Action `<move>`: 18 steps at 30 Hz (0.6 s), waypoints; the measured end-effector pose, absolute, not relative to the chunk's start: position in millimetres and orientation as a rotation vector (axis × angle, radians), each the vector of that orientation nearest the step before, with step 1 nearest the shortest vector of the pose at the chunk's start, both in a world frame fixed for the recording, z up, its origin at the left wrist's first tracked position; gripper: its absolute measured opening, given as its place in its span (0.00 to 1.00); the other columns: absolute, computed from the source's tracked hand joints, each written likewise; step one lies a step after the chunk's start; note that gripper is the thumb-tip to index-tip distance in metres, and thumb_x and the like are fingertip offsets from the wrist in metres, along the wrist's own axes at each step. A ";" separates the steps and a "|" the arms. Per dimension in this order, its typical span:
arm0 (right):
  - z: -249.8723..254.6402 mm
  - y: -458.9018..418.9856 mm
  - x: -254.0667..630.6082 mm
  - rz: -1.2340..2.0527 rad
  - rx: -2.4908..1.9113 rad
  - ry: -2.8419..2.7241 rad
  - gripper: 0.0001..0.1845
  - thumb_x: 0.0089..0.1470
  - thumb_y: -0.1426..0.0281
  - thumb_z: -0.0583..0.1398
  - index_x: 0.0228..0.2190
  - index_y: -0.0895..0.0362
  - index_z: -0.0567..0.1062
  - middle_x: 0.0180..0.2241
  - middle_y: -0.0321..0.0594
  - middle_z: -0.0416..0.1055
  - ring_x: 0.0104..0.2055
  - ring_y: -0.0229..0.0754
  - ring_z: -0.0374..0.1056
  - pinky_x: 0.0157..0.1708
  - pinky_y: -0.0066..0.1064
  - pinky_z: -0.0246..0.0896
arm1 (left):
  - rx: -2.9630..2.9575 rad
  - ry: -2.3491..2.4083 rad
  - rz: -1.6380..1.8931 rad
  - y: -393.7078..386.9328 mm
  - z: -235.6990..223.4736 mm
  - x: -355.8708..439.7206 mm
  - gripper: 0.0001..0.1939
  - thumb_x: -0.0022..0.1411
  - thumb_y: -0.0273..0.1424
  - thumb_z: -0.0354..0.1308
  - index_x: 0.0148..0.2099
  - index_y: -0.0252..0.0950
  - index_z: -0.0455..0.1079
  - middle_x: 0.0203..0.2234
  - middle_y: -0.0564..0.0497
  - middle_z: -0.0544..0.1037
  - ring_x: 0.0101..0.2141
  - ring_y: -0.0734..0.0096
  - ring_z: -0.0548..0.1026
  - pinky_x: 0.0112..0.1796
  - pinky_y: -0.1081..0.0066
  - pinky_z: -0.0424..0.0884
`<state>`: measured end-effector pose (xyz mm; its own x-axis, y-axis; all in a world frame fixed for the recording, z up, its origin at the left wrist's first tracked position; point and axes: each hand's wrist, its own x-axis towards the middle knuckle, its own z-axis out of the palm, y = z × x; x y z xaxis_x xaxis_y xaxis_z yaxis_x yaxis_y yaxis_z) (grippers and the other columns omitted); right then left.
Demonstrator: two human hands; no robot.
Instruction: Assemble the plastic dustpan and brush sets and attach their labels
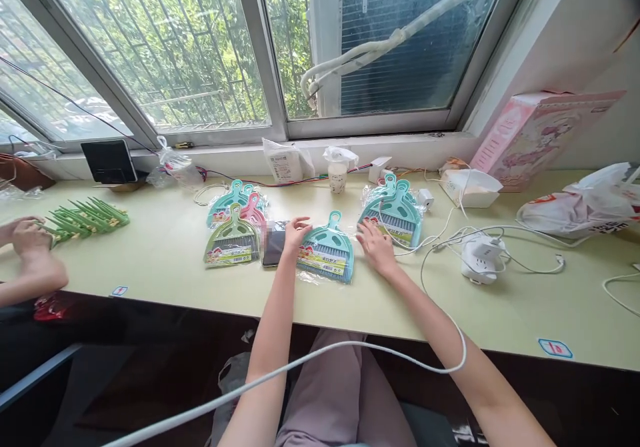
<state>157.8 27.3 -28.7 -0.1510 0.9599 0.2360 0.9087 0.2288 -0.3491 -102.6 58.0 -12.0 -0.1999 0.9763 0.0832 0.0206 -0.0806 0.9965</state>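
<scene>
A teal dustpan-and-brush set (327, 250) in a clear plastic wrapper lies flat on the table in front of me, its handle pointing at the window. At its upper left edge is my left hand (297, 235), fingers loosely extended and apart, seemingly gripping nothing. My right hand (376, 247) lies open, fingers spread, at the left edge of a stack of wrapped teal dustpan sets (395, 210). To the left are further wrapped sets: a green one (233, 240) in front, a pink one (254, 208) and teal ones (233, 200) behind. A dark phone (274, 247) lies beside my left hand.
A white cable crosses over my forearms toward a power strip (481, 259). A lidded cup (337, 173), a white tray (470, 188), a pink box (540, 137) and a plastic bag (575, 207) stand along the back. At far left, another person's hands (30, 240) are beside green stems (90, 220).
</scene>
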 end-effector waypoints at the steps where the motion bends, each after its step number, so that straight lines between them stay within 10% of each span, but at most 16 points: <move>1: -31.6 35.3 164.7 0.127 -1.744 -2.118 0.28 0.66 0.59 0.40 0.62 0.53 0.61 0.67 0.44 0.53 0.67 0.49 0.51 0.57 0.46 0.52 | 1.173 1.323 1.412 58.0 -12.8 -103.0 0.20 0.43 0.32 0.69 0.42 0.35 0.76 0.25 0.51 0.75 0.32 0.65 0.78 0.38 0.67 0.71; 9: -46.2 73.6 203.4 -0.144 -1.831 -2.109 0.28 0.64 0.63 0.45 0.63 0.55 0.60 0.68 0.42 0.50 0.68 0.46 0.49 0.55 0.45 0.54 | 1.375 1.482 1.170 58.0 -23.7 -95.3 0.25 0.43 0.36 0.73 0.44 0.33 0.75 0.37 0.42 0.80 0.40 0.59 0.79 0.41 0.66 0.72; 18: -37.0 56.5 208.9 -0.147 -1.718 -1.771 0.19 0.61 0.68 0.49 0.47 0.57 0.75 0.56 0.48 0.70 0.57 0.52 0.63 0.51 0.44 0.55 | 1.588 1.611 0.982 46.3 -17.2 -95.0 0.10 0.46 0.35 0.68 0.25 0.36 0.71 0.23 0.52 0.77 0.29 0.69 0.74 0.30 0.72 0.64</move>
<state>208.9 56.5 -37.0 0.0782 0.8515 0.5186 0.9254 0.1314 -0.3554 -95.0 46.3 -17.2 -0.0420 0.9980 0.0476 0.4999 -0.0203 0.8659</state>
